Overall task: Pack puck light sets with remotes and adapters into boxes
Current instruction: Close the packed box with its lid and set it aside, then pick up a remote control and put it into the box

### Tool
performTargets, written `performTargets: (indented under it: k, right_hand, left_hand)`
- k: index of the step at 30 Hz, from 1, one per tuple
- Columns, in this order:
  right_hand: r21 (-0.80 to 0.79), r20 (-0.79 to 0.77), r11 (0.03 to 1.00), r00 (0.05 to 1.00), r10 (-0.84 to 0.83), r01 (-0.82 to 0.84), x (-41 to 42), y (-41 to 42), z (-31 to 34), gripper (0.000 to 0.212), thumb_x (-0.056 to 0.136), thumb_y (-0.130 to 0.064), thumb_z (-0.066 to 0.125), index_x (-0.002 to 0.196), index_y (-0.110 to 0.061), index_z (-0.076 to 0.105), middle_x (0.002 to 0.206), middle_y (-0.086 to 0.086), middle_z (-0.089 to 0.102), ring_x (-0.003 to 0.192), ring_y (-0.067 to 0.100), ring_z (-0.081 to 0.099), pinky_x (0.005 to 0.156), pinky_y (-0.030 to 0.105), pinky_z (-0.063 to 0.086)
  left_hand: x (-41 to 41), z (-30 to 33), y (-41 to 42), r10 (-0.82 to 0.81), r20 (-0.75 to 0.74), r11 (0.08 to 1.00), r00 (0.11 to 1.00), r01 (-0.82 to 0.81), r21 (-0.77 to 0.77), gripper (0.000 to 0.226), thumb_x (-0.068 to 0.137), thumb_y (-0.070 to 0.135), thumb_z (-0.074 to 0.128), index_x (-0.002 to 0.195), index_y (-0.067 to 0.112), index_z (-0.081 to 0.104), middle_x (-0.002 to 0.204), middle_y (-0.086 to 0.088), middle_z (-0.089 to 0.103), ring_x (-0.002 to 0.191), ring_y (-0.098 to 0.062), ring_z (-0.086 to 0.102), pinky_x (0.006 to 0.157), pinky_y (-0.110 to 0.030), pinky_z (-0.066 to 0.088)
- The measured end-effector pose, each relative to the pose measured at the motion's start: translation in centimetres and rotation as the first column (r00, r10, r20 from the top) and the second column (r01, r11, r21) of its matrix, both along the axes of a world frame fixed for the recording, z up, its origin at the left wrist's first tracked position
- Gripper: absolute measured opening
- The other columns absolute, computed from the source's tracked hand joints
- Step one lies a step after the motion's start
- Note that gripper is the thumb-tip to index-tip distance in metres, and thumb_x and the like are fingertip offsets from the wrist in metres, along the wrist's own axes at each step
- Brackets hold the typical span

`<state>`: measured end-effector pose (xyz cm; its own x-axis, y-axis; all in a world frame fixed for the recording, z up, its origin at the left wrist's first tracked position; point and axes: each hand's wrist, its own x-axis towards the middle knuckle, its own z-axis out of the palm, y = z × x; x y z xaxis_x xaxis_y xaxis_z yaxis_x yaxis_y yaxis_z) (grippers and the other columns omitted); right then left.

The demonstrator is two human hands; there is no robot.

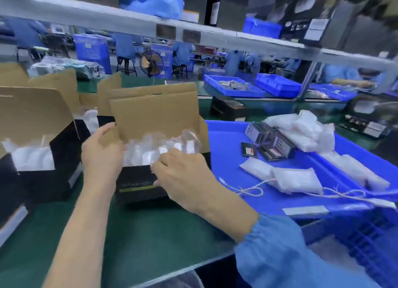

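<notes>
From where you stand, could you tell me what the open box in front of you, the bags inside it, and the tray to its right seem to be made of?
Open box: seemingly cardboard, raw brown inside the lid, printed black outside.
Bags: apparently thin clear plastic film, glossy and crinkled; contents look white.
Tray: likely moulded plastic, uniform bright blue with a smooth, slightly shiny floor.

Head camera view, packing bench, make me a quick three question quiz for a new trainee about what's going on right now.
1. True or false: the lid of the middle box under the hands stands open.
2. Which hand holds that box's left side flap: A) left hand B) right hand?
3. Fill in: the remotes and white bagged packs wait in the ____ tray to the right.

Key: 1 true; 2 A; 3 blue.
</notes>
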<state>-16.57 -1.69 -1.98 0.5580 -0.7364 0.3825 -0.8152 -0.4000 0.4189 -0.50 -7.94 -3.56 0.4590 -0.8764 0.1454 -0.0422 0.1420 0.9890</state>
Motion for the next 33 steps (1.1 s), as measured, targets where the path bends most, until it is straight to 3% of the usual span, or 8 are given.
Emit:
performTargets:
  k: [2, 6, 9, 14, 22, 26, 30, 33]
  right_hand:
    - [0.216, 0.349, 0.954, 0.929, 0.122, -0.207, -0.3, -1.1, -0.2, 0.013, 0.091, -0.031, 0.064, 0.097, -0.02, 0.067, 0.091, -0.007, 0.063, 0.082, 0.009, 0.053, 0.055, 0.028, 0.033]
    - [-0.164, 0.798, 0.952, 0.533, 0.282, -0.258, -5.8, -4.4, 1.9, 0.027, 0.089, -0.032, 0.065, 0.073, -0.011, 0.069, 0.069, -0.002, 0.065, 0.062, 0.011, 0.055, 0.058, 0.028, 0.047]
    - [0.046, 0.737, 0.99, 0.665, -0.122, 0.131, -12.9, -10.0, 2.2, 0.022, 0.091, -0.031, 0.061, 0.087, -0.012, 0.069, 0.083, 0.002, 0.069, 0.079, 0.022, 0.063, 0.071, 0.038, 0.052]
    - [0.643, 0.14, 0.549, 0.623, -0.769, 0.534, -21.4, -15.4, -3.6, 0.076, 0.09, -0.063, 0.049, 0.15, -0.021, 0.03, 0.146, 0.015, 0.042, 0.136, 0.034, 0.037, 0.11, 0.045, 0.033]
    - [0.488, 0.072, 0.647, 0.712, -0.699, 0.586, -21.8, -16.2, -4.7, 0.03, 0.092, -0.007, 0.047, 0.122, -0.006, 0.053, 0.121, 0.015, 0.06, 0.109, 0.033, 0.058, 0.078, 0.036, 0.047]
    - [0.497, 0.335, 0.675, 0.597, -0.729, 0.545, -21.7, -15.7, -4.0, 0.008, 0.087, -0.004, 0.052, 0.092, -0.003, 0.059, 0.098, 0.02, 0.06, 0.093, 0.036, 0.058, 0.067, 0.032, 0.04]
    - [0.228, 0.667, 0.771, 0.482, -0.568, 0.594, -23.9, -14.9, -2.5, 0.03, 0.086, -0.006, 0.049, 0.108, -0.013, 0.068, 0.103, 0.019, 0.066, 0.095, 0.039, 0.06, 0.072, 0.037, 0.046]
    - [0.436, 0.374, 0.591, 0.461, -0.805, 0.679, -26.0, -14.3, -3.8, 0.035, 0.096, -0.028, 0.051, 0.129, -0.02, 0.056, 0.127, 0.018, 0.059, 0.116, 0.037, 0.054, 0.092, 0.042, 0.047]
  left_hand:
    - [0.7, -1.2, 0.6, 0.056, 0.11, 0.998, 0.992, -0.054, -0.028, 0.04, 0.096, 0.014, 0.053, 0.129, 0.034, 0.064, 0.132, -0.011, 0.063, 0.076, -0.003, 0.062, 0.07, -0.027, 0.049]
    - [0.5, -1.7, 1.7, 0.044, 0.155, 0.996, 0.987, -0.032, -0.08, 0.043, 0.099, 0.013, 0.047, 0.134, 0.034, 0.059, 0.136, 0.008, 0.059, 0.124, -0.022, 0.057, 0.103, -0.038, 0.046]
    - [1.2, -0.4, 1.1, -0.116, 0.069, 0.993, 0.991, 0.115, 0.012, 0.021, 0.095, 0.031, 0.058, 0.114, 0.034, 0.066, 0.117, 0.011, 0.065, 0.109, -0.011, 0.06, 0.084, -0.027, 0.046]
    - [3.7, 3.9, -2.1, -0.362, 0.221, 0.917, 0.906, 0.302, 0.261, 0.056, 0.072, 0.071, 0.067, 0.084, 0.017, 0.062, 0.086, 0.0, 0.061, 0.078, -0.019, 0.059, 0.064, -0.033, 0.048]
    - [4.3, 6.6, -6.7, -0.577, 0.528, 0.812, 0.623, 0.368, 0.453, 0.097, 0.036, 0.087, 0.075, 0.113, 0.03, 0.067, 0.106, 0.007, 0.074, 0.099, -0.019, 0.069, 0.077, -0.039, 0.06]
    - [4.7, 7.3, -8.7, -0.653, 0.537, 0.754, 0.534, 0.386, 0.532, 0.11, 0.025, 0.085, 0.081, 0.115, 0.023, 0.069, 0.102, 0.004, 0.076, 0.087, -0.021, 0.073, 0.065, -0.032, 0.059]
    - [4.3, 7.0, -9.7, -0.705, 0.512, 0.709, 0.491, 0.465, 0.53, 0.088, 0.038, 0.079, 0.085, 0.115, 0.04, 0.068, 0.102, 0.011, 0.076, 0.081, -0.011, 0.075, 0.066, -0.033, 0.061]
    - [3.7, 6.6, -9.6, -0.746, 0.486, 0.665, 0.455, 0.55, 0.506, 0.057, 0.053, 0.067, 0.079, 0.107, 0.059, 0.063, 0.101, 0.023, 0.074, 0.079, 0.005, 0.07, 0.048, -0.022, 0.052]
